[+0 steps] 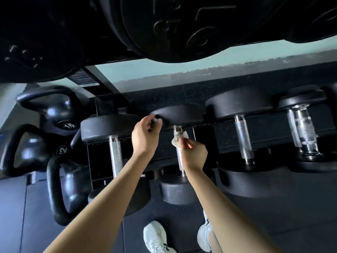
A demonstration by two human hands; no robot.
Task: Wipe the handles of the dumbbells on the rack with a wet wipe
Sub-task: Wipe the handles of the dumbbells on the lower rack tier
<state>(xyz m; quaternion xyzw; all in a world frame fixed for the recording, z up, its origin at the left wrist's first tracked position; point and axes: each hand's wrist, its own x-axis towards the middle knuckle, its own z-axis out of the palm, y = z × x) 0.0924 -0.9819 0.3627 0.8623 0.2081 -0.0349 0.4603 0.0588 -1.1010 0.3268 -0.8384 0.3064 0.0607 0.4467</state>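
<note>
The right hand (194, 154) pinches the wipe (179, 139) against the handle (179, 157) of the second dumbbell, just below its far head (182, 115). The left hand (145, 136) curls its fingers over that head's rim, seemingly gripping it. Kettlebells (60, 110) stand left of this dumbbell, and more dumbbells (243, 136) lie to its right.

We see a black metal rack (269, 143) carrying four black round-headed dumbbells with silver knurled handles (115, 154), side by side. Their heads rest on its front and back rails, their handles bridging the gap between.
</note>
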